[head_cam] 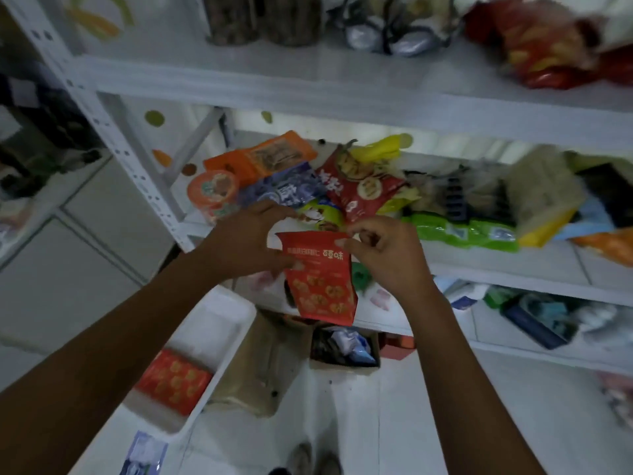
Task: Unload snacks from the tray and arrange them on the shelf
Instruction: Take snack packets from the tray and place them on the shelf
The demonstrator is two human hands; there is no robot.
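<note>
Red snack packet (322, 289) hangs between left hand (246, 241) and right hand (383, 255), each pinching it.

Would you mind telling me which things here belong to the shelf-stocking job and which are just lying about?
Job: red snack packet, held by left hand and right hand; white tray with another red packet; middle shelf.
Lying about: brown cardboard on the floor; shoes; jars on the top shelf.

Red snack packet (322, 289) in left hand (239, 243) and right hand (387, 257), just before the cluttered shelf (496, 267).
</note>
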